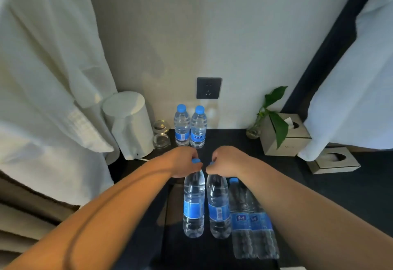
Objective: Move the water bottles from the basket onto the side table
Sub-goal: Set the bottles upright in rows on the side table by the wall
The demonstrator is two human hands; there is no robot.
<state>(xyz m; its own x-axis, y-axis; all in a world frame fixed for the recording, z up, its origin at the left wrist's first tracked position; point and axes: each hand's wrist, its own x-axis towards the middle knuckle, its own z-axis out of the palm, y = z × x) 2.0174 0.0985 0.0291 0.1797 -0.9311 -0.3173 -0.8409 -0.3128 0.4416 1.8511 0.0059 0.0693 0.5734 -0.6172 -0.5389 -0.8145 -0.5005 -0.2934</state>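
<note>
2 grips | left hand (182, 160) fingers clamped on left bottle (194, 205) cap | right hand (228, 160) fingers clamped on right bottle (218, 207) cap

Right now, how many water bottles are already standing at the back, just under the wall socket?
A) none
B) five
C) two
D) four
C: a first bottle and a second bottle stand side by side under the socket. The left hand grips a third bottle by its top, and the right hand grips a fourth bottle.
</note>
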